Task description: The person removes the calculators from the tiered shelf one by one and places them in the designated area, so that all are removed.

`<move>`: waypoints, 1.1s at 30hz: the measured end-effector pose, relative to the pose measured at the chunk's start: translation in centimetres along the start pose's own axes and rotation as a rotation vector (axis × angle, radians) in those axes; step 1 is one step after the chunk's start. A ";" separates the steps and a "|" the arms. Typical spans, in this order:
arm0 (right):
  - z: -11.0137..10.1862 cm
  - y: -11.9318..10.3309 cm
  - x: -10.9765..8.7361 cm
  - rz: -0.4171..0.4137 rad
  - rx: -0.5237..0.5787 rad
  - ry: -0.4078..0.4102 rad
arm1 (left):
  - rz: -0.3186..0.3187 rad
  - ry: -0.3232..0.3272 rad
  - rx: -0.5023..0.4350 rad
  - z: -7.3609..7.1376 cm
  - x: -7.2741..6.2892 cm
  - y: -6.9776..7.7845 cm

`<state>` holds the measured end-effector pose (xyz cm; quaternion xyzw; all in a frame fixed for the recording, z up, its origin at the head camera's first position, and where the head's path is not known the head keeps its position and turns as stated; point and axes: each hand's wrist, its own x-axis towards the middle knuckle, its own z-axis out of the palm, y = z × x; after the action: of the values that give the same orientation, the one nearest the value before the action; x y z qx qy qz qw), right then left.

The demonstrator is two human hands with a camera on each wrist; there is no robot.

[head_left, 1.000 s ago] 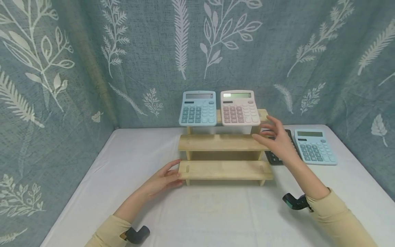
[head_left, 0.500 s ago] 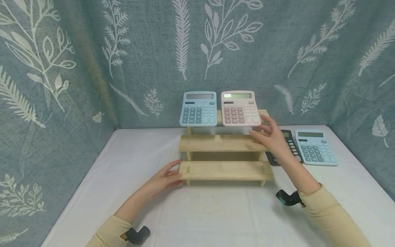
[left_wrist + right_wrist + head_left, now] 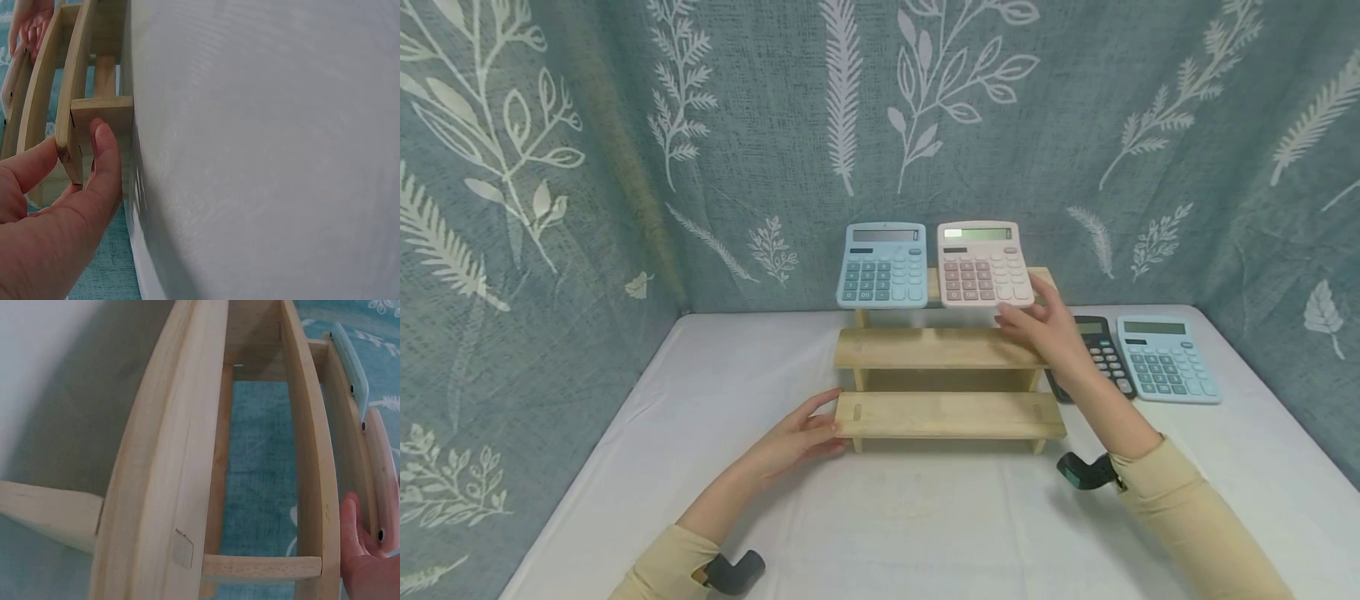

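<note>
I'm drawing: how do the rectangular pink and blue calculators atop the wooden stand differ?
The rectangular pink calculator has a greenish screen; the rectangular blue calculator, a gray one. The right hand is at the pink one's corner, none at the blue's. Both share one wooden shelf.

this looks like a curtained-off booth, with leaf-patterned curtain (image 3: 880,150) around a table (image 3: 925,517) under white cloth.

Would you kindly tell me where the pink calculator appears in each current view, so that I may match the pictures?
Head: the pink calculator is just above centre, right of a light blue calculator on the top tier.
Left wrist: edge-on at the upper left edge, by the right hand.
Right wrist: edge-on at the right edge, beside the right hand.
Shared landmark: the three-tier wooden stand.
</note>
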<state>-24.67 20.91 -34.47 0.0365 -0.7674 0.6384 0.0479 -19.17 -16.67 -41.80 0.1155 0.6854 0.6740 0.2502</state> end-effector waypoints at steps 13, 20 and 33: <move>0.3 -0.6 0.5 0.035 0.137 -0.003 | 0.000 -0.006 -0.009 0.0 -0.1 0.0; 0.2 -0.9 0.5 0.064 0.127 0.004 | 0.000 -0.008 -0.007 0.0 -0.1 0.0; 0.1 -1.3 0.4 0.101 0.197 0.005 | 0.002 -0.006 -0.009 0.0 -0.1 0.0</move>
<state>-24.97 20.53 -33.17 0.0010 -0.7017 0.7123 0.0138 -19.08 -16.70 -41.81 0.1170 0.6816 0.6770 0.2519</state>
